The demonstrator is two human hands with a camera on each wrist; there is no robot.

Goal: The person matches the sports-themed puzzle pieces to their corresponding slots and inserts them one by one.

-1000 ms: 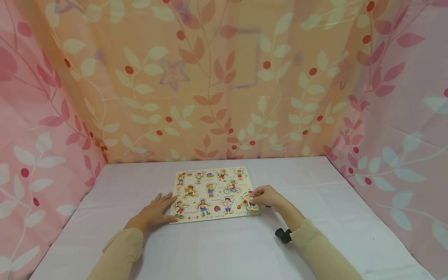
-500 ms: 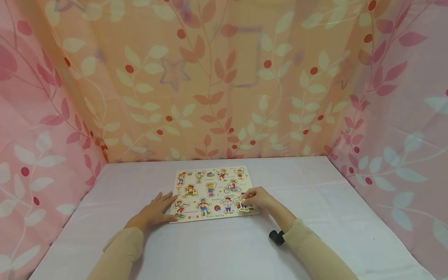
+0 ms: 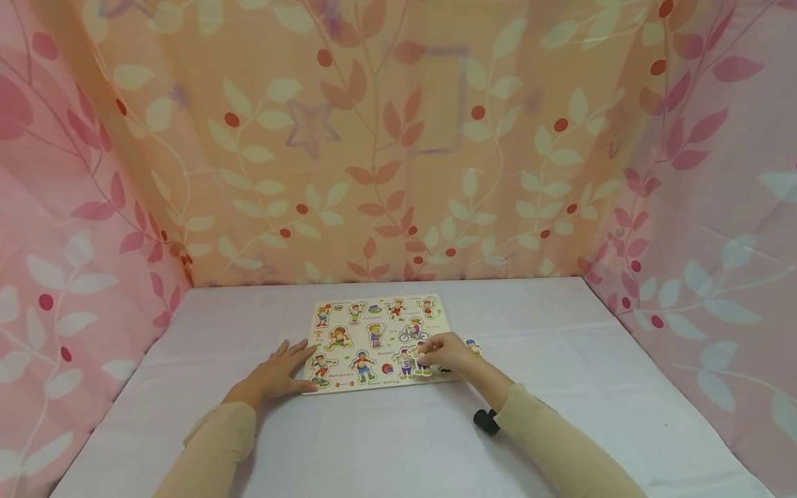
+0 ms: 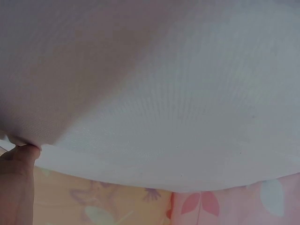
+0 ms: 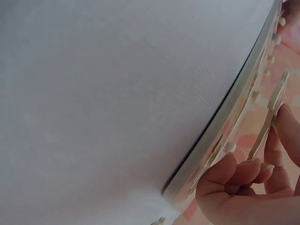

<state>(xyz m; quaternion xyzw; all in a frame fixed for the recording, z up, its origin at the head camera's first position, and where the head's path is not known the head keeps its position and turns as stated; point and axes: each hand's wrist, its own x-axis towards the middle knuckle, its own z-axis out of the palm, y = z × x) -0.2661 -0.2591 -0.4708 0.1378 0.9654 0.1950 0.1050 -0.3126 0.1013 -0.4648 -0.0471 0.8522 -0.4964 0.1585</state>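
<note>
A wooden knob puzzle board [image 3: 367,380] lies on the table, filled with figures of children doing sports. My left hand [image 3: 274,377] rests at its left edge, fingers spread and thumb at the near left corner. Over the board's near right part, my right hand [image 3: 450,353] pinches a figure-shaped puzzle piece [image 3: 423,366]. That piece overlaps the figure with an S on its shirt [image 3: 405,364] in the head view. The right wrist view shows the held piece [image 5: 263,133] edge-on and tilted, apart from the board's edge [image 5: 211,126].
Another figure piece [image 3: 473,344] lies right of the board, partly behind my right hand. A black wrist camera [image 3: 486,422] sits below my right wrist. White cloth covers the table [image 3: 373,449], and patterned curtains [image 3: 386,138] stand behind and at both sides.
My right hand has moved left across the board's near right corner with the puzzle piece. The figure piece right of the board has come into sight. My left hand has stayed in place.
</note>
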